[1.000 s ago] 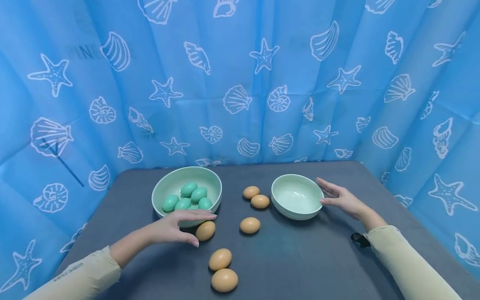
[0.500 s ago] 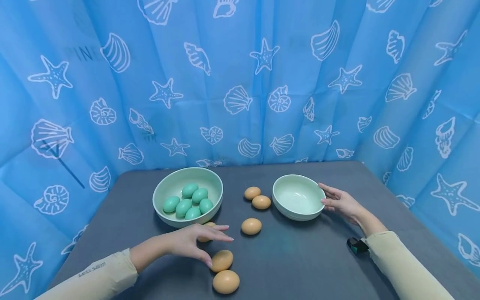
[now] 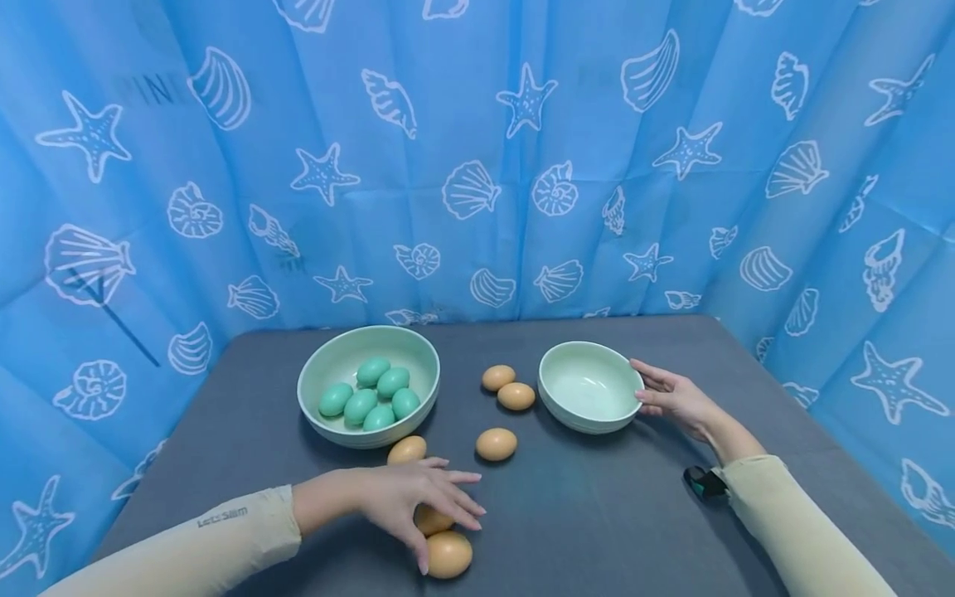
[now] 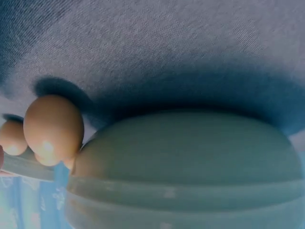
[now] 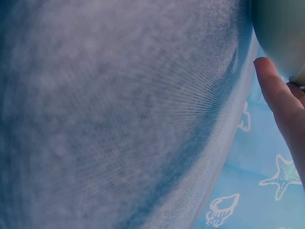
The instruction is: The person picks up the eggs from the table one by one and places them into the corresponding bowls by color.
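My left hand reaches over two brown eggs near the front, its fingers spread. One egg shows partly between thumb and fingers; the thumb tip is right at the front egg. Behind that hand, another brown egg lies close to the large pale green bowl, which holds several green eggs. At the right, my right hand rests its fingertips at the side of a smaller pale green bowl with nothing in it. The right wrist view catches a straight finger beside that bowl.
Two brown eggs sit together left of the small bowl, and a single one lies nearer the front. A small black object is by the right sleeve. A blue shell-print curtain hangs behind the grey table.
My left hand has moved from beside the large bowl rightward and toward the front, over the two front eggs. My right fingertips have come in closer to the small bowl's rim.
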`<act>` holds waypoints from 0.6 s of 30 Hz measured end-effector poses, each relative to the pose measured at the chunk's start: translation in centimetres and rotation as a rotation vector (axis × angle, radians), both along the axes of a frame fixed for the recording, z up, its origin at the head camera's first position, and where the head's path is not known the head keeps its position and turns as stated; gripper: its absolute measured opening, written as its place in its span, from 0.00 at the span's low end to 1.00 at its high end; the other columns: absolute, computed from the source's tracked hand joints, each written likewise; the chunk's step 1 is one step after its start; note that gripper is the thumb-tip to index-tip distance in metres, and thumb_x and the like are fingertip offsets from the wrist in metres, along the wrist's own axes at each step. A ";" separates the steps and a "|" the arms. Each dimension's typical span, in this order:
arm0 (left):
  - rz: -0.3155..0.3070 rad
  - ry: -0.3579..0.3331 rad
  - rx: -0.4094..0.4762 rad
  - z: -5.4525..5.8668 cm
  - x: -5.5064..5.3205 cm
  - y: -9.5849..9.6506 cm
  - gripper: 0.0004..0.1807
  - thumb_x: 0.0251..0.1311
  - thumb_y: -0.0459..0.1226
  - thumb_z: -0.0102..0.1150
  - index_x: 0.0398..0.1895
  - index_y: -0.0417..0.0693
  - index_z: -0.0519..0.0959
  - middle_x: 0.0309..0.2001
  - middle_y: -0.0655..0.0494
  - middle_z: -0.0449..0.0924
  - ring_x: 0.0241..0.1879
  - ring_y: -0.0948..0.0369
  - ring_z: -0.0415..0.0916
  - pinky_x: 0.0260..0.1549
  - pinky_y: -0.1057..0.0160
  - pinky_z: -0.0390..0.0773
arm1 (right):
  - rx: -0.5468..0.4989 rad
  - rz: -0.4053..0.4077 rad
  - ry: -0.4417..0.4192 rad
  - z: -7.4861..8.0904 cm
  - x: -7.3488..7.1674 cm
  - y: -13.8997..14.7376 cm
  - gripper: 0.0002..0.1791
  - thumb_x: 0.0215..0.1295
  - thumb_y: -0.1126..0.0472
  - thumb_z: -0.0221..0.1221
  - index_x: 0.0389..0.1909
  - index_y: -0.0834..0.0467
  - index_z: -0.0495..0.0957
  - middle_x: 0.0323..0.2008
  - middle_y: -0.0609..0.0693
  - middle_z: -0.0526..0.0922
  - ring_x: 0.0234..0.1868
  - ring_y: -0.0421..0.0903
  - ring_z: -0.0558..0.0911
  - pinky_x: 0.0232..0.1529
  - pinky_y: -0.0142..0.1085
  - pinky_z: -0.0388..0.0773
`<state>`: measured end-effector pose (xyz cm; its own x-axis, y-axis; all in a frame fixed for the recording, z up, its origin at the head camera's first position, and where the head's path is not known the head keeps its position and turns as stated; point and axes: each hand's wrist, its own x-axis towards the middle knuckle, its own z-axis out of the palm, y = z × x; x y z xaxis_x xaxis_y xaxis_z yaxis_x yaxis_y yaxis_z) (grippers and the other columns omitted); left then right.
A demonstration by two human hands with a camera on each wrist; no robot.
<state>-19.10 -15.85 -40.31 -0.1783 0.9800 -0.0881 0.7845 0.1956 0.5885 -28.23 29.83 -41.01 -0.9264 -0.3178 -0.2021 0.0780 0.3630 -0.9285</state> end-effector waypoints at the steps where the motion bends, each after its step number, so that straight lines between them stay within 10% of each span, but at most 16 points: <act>1: -0.021 0.021 -0.014 0.0 0.0 0.1 0.37 0.55 0.42 0.73 0.70 0.49 0.73 0.72 0.57 0.69 0.78 0.50 0.51 0.72 0.35 0.52 | -0.003 -0.002 -0.001 0.0 0.0 0.0 0.44 0.75 0.59 0.56 0.80 0.64 0.40 0.77 0.71 0.42 0.69 0.47 0.67 0.51 0.31 0.80; 10: -0.061 0.056 -0.085 -0.3 0.1 0.5 0.34 0.58 0.45 0.71 0.69 0.53 0.74 0.71 0.61 0.70 0.78 0.52 0.50 0.71 0.33 0.52 | -0.023 0.035 0.014 0.4 -0.1 -0.3 0.44 0.75 0.63 0.55 0.79 0.64 0.37 0.78 0.68 0.35 0.78 0.68 0.42 0.49 0.26 0.78; 18: -0.074 0.050 -0.088 -0.3 -0.2 0.6 0.33 0.56 0.45 0.71 0.67 0.53 0.77 0.66 0.65 0.76 0.77 0.57 0.54 0.72 0.33 0.51 | 0.029 0.050 0.064 0.6 0.0 -0.2 0.43 0.74 0.64 0.56 0.80 0.64 0.39 0.78 0.68 0.37 0.77 0.69 0.43 0.50 0.25 0.78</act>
<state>-19.31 -15.27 -40.62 -0.1121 0.9795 -0.1672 0.8269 0.1853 0.5310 -28.26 29.62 -40.45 -0.9208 -0.3589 -0.1525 -0.0005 0.3921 -0.9199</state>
